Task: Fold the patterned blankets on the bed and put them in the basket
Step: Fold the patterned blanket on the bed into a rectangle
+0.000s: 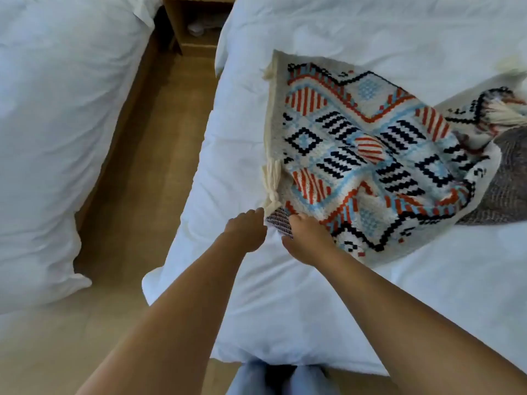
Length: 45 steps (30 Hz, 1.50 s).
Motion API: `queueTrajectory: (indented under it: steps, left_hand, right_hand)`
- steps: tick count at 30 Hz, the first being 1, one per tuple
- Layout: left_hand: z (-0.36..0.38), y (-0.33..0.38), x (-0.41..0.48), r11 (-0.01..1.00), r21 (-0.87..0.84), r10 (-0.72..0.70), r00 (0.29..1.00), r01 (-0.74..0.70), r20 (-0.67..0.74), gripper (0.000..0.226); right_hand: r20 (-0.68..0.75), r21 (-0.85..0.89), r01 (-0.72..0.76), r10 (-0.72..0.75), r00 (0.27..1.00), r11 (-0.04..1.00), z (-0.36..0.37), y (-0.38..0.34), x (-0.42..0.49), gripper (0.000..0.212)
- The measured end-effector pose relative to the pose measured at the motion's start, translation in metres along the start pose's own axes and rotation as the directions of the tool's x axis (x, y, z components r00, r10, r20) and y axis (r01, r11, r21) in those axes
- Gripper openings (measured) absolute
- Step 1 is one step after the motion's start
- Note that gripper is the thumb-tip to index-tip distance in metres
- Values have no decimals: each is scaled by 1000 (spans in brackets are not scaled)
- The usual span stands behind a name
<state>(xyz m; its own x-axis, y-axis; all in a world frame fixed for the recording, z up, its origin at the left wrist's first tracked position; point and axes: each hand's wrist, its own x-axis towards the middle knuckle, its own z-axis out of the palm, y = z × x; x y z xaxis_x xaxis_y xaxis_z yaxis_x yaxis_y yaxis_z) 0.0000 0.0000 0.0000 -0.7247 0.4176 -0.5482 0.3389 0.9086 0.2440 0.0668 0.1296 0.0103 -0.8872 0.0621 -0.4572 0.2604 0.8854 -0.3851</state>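
A patterned blanket (365,155) with red, blue and black diamonds and cream tassels lies partly folded on the white bed (313,295). Its right side is crumpled, showing a grey underside (510,178). My left hand (246,229) pinches the near left corner by the tassels. My right hand (308,240) grips the same corner just to the right, where the dark woven underside shows between the two hands. No basket is in view.
A second white bed (57,138) stands on the left across a narrow strip of wooden floor (137,195). A wooden nightstand (196,21) sits between the beds at the top. My legs (279,380) are at the bed's near edge.
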Motion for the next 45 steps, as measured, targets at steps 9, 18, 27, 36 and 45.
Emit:
queueTrajectory:
  steps: [9, 18, 27, 36, 45]
  left_hand:
    - [40, -4, 67, 994, 77, 89, 992, -82, -84, 38]
    - [44, -57, 31, 913, 122, 408, 881, -389, -238, 16]
    - [90, -164, -54, 929, 330, 171, 985, -168, 21, 33]
    - [112, -176, -70, 926, 251, 267, 959, -282, 90, 50]
    - [97, -205, -78, 648, 526, 332, 826, -551, 457, 55]
  right_hand:
    - [-49, 11, -204, 204, 978, 979, 48, 15, 52, 34]
    - [12, 99, 4, -5, 1000, 995, 85, -29, 46, 22]
    - [287, 230, 122, -187, 939, 966, 156, -114, 12, 27]
    - [415, 136, 181, -222, 882, 974, 172, -104, 3, 40]
    - [396, -205, 359, -258, 881, 910, 150, -84, 3, 30]
